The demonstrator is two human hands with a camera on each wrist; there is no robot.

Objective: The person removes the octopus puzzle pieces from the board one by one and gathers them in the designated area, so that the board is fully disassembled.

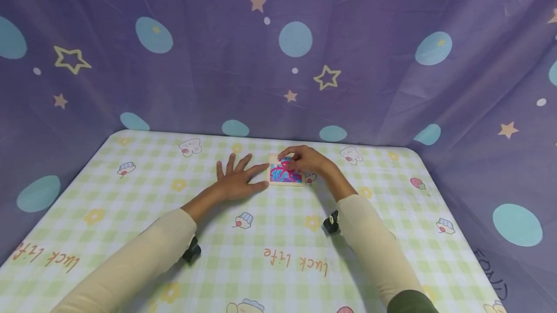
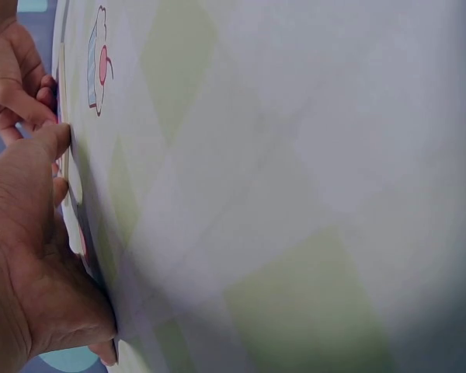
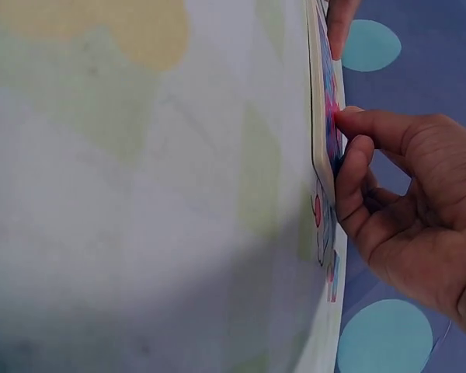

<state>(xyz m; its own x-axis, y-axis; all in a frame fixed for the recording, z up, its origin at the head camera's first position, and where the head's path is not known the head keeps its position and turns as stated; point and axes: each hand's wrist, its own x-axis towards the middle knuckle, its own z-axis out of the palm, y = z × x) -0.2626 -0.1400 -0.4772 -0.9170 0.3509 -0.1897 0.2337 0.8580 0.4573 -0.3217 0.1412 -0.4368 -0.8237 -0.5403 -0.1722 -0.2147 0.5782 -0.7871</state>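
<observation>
A small jigsaw puzzle [image 1: 285, 176] with a pink octopus on blue lies in a pale wooden frame near the table's far edge. Bare wood shows in its upper left corner. My left hand [image 1: 237, 183] lies flat beside it, fingers spread, with index fingertip and thumb tip at the frame's left edge. From the right, my right hand [image 1: 310, 160] reaches over the board and pinches a puzzle piece between thumb and bent index finger at the upper part of the picture. The fingers mostly hide that piece. In the right wrist view, the thumb [image 3: 357, 120] meets the pink area.
A checked tablecloth [image 1: 278, 235] with printed cupcakes, flowers and lettering covers the table. In the right wrist view a small coloured piece [image 3: 333, 284] lies on the cloth below the right hand. A purple curtain [image 1: 209, 71] with stars and dots rises behind and beside the table.
</observation>
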